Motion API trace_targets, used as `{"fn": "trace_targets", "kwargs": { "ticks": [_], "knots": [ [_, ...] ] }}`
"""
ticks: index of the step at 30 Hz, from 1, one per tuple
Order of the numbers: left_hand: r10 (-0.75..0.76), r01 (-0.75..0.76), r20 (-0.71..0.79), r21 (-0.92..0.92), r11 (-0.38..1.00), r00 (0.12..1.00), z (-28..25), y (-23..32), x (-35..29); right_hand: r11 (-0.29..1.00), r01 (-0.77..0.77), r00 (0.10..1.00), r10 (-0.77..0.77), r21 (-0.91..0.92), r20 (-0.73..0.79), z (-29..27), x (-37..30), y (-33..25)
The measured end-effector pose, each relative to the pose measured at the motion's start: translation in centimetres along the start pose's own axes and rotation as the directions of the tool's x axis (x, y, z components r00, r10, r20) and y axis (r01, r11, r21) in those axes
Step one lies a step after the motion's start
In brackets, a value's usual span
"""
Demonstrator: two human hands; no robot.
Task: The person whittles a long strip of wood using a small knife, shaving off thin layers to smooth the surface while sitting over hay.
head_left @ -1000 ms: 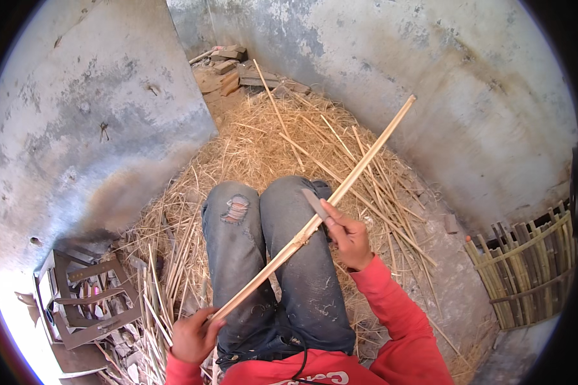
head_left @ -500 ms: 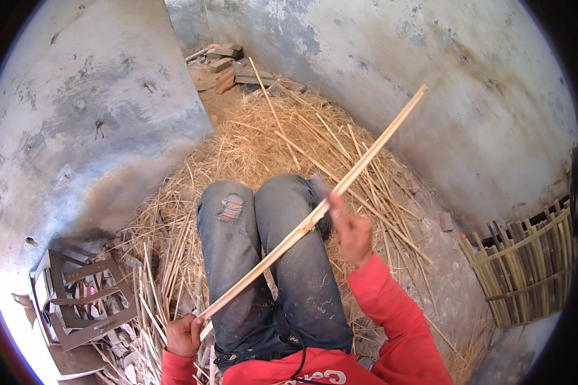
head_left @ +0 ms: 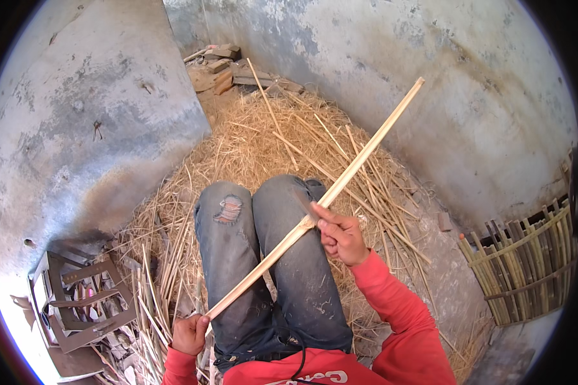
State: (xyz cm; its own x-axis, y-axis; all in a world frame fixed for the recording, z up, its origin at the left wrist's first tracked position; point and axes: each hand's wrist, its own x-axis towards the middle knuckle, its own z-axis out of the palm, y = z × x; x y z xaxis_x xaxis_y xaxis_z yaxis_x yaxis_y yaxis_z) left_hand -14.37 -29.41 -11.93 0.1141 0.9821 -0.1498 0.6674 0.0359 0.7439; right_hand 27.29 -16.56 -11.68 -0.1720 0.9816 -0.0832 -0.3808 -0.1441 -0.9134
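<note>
A long pale bamboo strip (head_left: 366, 151) slants across my thighs, its far end raised toward the wall. A node bulges near its middle. My left hand (head_left: 190, 333) is closed round the strip's near end by my left hip. Just past the node, my right hand (head_left: 341, 237) is closed on a knife whose flat grey blade (head_left: 304, 201) sticks out to the left of the strip, over my right knee. The knife's handle is hidden in my fingers, and the blade is somewhat blurred. My right fingers lie against the strip's right side.
Curly shavings (head_left: 237, 147) cover the floor ahead, with thin strips lying over them at the right. More strips (head_left: 167, 282) lie left of my legs, beside a broken brown frame (head_left: 125, 298). Walls rise on both sides. A slatted bamboo panel (head_left: 526, 263) leans at the right; bricks (head_left: 223, 82) lie far ahead.
My right hand has slid along the strip toward me, from beyond the node to close beside it, carrying the knife. The left hand has shifted only slightly and keeps its hold.
</note>
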Motion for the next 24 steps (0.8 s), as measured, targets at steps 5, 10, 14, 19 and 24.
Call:
{"fn": "trace_targets", "kwargs": {
  "ticks": [5,10,14,19,24],
  "knots": [
    [-0.016,0.016,0.000,-0.018,1.000,1.000,-0.3,1.0,0.5,0.991,0.123,0.991,-0.120,0.047,-0.052,-0.8,0.5,-1.5],
    [0.047,-0.044,-0.056,0.061,0.997,0.997,-0.1,0.9,0.3,0.645,0.367,0.845,-0.532,-0.670,-0.049,0.7,-0.2,-2.3],
    [0.063,-0.055,-0.074,0.109,0.993,0.995,0.2,1.0,0.2,0.433,0.443,0.754,-0.654,-0.785,0.065,2.0,-0.2,-2.4],
    [0.088,-0.069,-0.104,0.174,0.982,0.991,0.3,1.7,0.1,0.435,0.448,0.661,-0.750,-0.781,-0.038,2.3,0.7,-1.2],
    [0.024,-0.013,-0.136,0.076,0.997,0.990,2.1,2.8,-0.4,0.397,0.504,0.734,-0.665,-0.767,0.138,4.8,-3.1,-0.1]
  ]
}}
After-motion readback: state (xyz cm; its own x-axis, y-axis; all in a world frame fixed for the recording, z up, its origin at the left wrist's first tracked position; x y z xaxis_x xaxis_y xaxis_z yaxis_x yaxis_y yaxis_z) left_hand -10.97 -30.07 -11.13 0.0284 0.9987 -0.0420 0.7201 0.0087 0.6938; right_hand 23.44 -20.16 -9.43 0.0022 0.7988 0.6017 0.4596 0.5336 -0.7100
